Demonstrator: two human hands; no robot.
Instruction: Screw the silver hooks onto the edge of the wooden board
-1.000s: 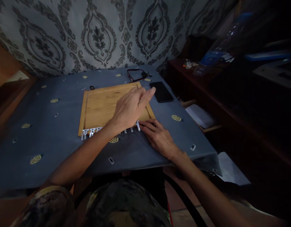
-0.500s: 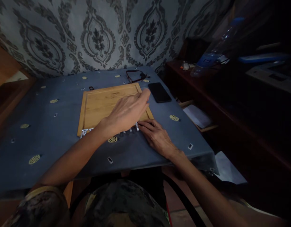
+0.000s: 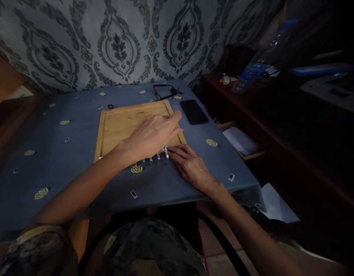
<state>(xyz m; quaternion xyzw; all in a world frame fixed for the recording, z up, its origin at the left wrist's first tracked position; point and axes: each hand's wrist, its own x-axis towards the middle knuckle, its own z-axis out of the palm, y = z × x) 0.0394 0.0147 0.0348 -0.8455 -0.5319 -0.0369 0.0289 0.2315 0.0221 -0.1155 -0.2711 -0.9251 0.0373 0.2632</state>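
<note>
A wooden board (image 3: 122,124) lies on a table under a blue-grey cloth (image 3: 64,168). Along the board's near edge runs a row of small silver metal pieces (image 3: 154,156). My left hand (image 3: 152,134) hovers over the board's right part with its fingers stretched out toward the right rim, and it holds nothing. My right hand (image 3: 188,165) rests on the cloth at the board's near right corner. Its fingertips are pinched on the rightmost metal piece (image 3: 165,150).
A black phone (image 3: 194,112) lies right of the board, and dark-framed glasses (image 3: 165,92) sit behind it. To the right stand a dark wooden shelf (image 3: 237,99), papers (image 3: 241,141) and a plastic bottle (image 3: 260,67). A patterned wall rises behind the table.
My left hand has drawn back from the phone and sunk lower over the board's right edge. My right hand has stayed at the rightmost metal piece. The left metal pieces are now hidden.
</note>
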